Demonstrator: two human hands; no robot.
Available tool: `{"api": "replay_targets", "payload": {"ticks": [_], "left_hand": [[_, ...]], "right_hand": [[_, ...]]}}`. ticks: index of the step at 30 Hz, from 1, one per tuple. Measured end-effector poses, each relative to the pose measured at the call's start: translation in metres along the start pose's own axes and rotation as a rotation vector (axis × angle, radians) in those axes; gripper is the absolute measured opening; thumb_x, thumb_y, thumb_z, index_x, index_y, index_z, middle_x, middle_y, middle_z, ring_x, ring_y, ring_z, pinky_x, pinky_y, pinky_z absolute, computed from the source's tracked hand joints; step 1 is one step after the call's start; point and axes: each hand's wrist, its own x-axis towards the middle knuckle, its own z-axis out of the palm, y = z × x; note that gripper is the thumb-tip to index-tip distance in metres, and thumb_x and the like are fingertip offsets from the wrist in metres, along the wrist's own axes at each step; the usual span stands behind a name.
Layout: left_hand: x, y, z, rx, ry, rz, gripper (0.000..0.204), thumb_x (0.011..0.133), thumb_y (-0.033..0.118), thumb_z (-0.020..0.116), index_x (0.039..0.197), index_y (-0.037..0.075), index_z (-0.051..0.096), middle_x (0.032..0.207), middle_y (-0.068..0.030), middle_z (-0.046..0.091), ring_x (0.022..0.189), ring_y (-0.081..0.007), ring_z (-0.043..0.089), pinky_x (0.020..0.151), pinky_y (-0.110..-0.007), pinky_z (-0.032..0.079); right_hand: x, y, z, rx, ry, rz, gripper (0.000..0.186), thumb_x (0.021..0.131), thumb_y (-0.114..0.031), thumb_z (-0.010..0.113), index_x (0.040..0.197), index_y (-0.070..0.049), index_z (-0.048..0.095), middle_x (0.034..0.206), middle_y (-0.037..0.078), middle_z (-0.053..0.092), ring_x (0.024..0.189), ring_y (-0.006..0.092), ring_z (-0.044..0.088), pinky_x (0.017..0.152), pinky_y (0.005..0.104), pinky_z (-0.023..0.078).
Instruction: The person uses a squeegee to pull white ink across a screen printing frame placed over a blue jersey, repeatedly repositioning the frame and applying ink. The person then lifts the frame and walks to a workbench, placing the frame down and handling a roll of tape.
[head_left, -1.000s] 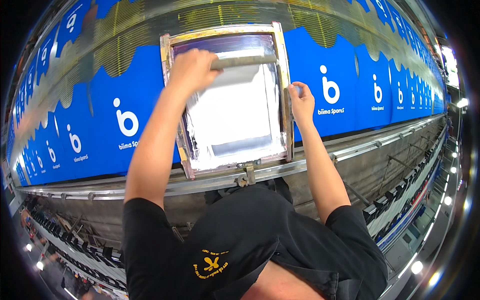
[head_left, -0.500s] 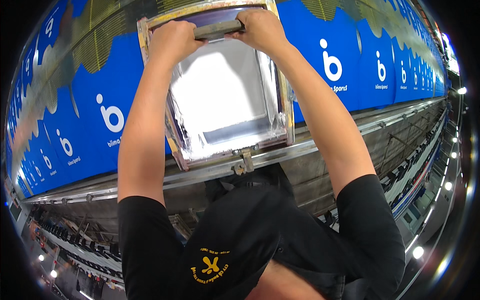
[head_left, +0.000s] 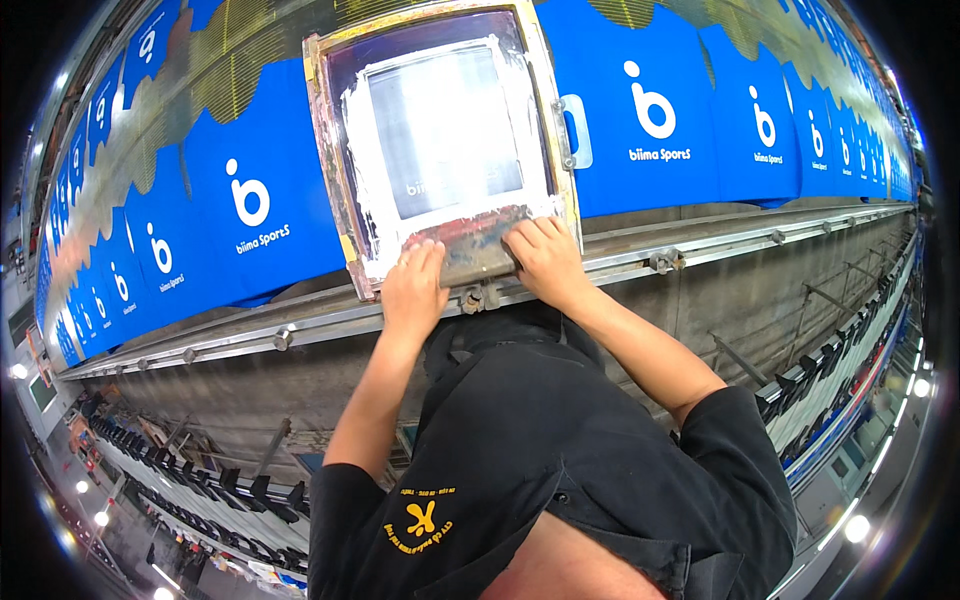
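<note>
A screen-printing frame (head_left: 316,110) with worn wooden edges lies over blue fabric, white ink smeared around its pale mesh window (head_left: 440,120), through which a faint print shows. At the frame's near end is a long squeegee (head_left: 470,245) with red and dark stains. My left hand (head_left: 414,285) grips the squeegee's left part, fingers curled over it. My right hand (head_left: 545,262) grips its right part in the same way. Both forearms reach up from my black shirt.
Blue shirt-shaped fabric pieces (head_left: 600,110) with white printed logos run in rows along a long table to both sides. A metal rail (head_left: 720,242) with clamps (head_left: 665,258) borders the near edge. Below are grey structure, racks of dark parts and distant lights.
A second ago only my left hand was on the squeegee at the frame's far end. My right hand joined it, and both hands have moved toward me with it to the near end.
</note>
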Motion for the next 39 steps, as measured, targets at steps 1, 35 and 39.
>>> {"api": "replay_targets", "payload": {"ticks": [1, 35, 39], "left_hand": [[-0.01, 0.005, -0.004, -0.022, 0.002, 0.027, 0.063, 0.065, 0.009, 0.087, 0.126, 0.007, 0.068, 0.125, -0.0096, 0.071, 0.113, -0.0311, 0.069, 0.093, -0.041, 0.058], [0.189, -0.074, -0.074, -0.054, -0.38, -0.084, 0.057, 0.073, 0.062, 0.088, 0.089, 0.009, 0.081, 0.072, -0.0171, 0.073, 0.073, -0.0367, 0.074, 0.069, -0.046, 0.057], [0.3, -0.105, -0.106, 0.024, -0.177, 0.009, 0.06, 0.069, 0.061, 0.089, 0.086, 0.005, 0.079, 0.074, -0.0182, 0.073, 0.074, -0.0357, 0.073, 0.071, -0.046, 0.056]], "right_hand": [[-0.007, -0.005, -0.007, 0.021, -0.053, 0.003, 0.042, 0.058, -0.007, 0.084, 0.096, -0.008, 0.067, 0.093, 0.007, 0.063, 0.088, 0.0292, 0.062, 0.081, 0.0418, 0.046], [0.161, 0.066, -0.023, 0.07, -0.117, 0.114, 0.051, 0.075, -0.051, 0.087, 0.075, -0.005, 0.066, 0.076, 0.015, 0.069, 0.074, 0.0366, 0.07, 0.067, 0.0485, 0.053], [0.272, 0.117, -0.03, -0.022, -0.097, 0.209, 0.054, 0.074, -0.055, 0.088, 0.08, -0.004, 0.071, 0.078, 0.017, 0.071, 0.078, 0.0393, 0.071, 0.072, 0.0496, 0.056]]}}
